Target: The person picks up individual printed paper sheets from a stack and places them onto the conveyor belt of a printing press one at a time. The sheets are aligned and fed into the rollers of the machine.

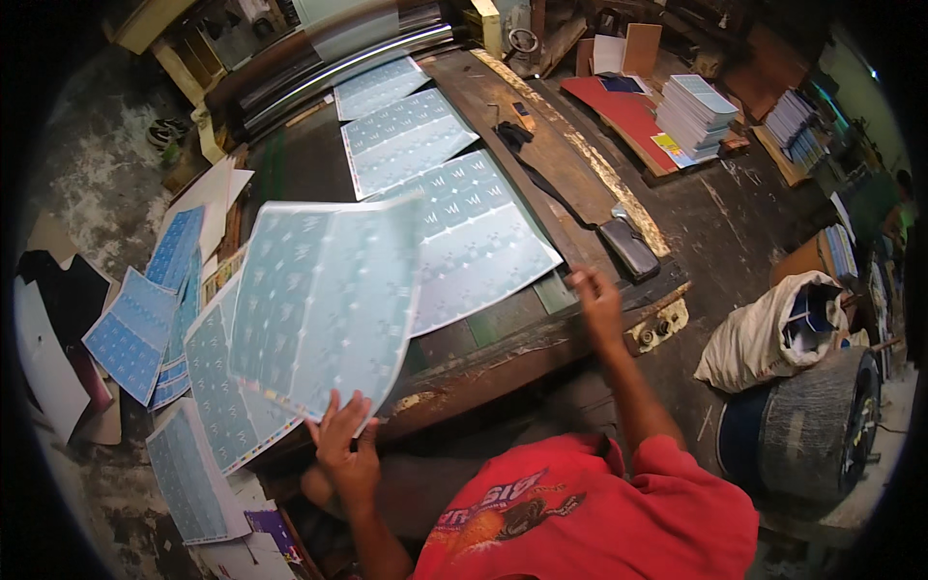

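My left hand (348, 445) grips the lower edge of a large pale blue-green printed sheet (319, 300). The sheet is lifted and bowed, and its upper right part is smeared by motion. Beneath it, on the left, lies a stack of like sheets (213, 387). Another printed sheet (474, 242) lies flat on the machine's bed, partly covered by the lifted one. Farther up, more sheets (411, 140) overlap in a row toward a shiny roller (358, 60). My right hand (596, 302) hovers by the bed's near right edge, fingers loosely bent, with nothing visible in it.
A dark case (628, 249) and a black strap (556, 193) lie on the bed's right side. Blue printed sheets (135, 333) lean at the left. A stack of paper (694, 116) stands on a red board (614, 121). At right are a white sack (768, 333) and a wrapped drum (812, 425).
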Demonstrator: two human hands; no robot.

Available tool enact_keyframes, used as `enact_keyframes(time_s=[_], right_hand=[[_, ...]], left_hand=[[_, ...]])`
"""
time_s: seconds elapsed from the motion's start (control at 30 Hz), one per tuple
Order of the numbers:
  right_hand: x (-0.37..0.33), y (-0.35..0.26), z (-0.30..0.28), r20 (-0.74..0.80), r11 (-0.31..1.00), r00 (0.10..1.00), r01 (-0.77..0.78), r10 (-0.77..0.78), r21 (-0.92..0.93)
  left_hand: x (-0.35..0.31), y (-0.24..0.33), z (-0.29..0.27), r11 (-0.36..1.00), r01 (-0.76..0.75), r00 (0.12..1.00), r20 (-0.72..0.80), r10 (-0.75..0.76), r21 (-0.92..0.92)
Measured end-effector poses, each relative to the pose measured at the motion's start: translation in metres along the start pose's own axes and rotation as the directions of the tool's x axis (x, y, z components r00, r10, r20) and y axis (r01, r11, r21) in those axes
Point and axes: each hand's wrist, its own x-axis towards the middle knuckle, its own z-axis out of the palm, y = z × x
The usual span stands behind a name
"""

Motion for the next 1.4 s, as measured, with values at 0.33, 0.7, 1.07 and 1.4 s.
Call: enact_keyframes(time_s=[0.33, 0.7, 1.07, 1.4], right_hand=[[0.097, 0.037, -0.107, -0.262, 0.426, 0.961, -0.203, -0.084, -0.882], [0.127, 0.071, -0.124, -0.237, 0.400, 0.935, -0.118, -0.264, -0.909], [0.071, 0.040, -0.104, 0.179, 0.487, 0.931, 0.323, -0.319, -0.812], [0.070, 0.021, -0.098, 0.143, 0.512, 0.946, 0.280, -0.289, -0.813]], left_hand=[[-0.041, -0.048, 0.044, 0.873, 0.150, 0.899, 0.431, 0.075, -0.464], [-0.054, -0.063, 0.066, 0.864, 0.154, 0.815, 0.556, 0.163, -0.479], [0.003, -0.072, 0.088, 0.881, 0.107, 0.806, 0.559, 0.195, -0.462], [0.078, -0.078, 0.104, 0.899, 0.051, 0.872, 0.458, 0.172, -0.435]])
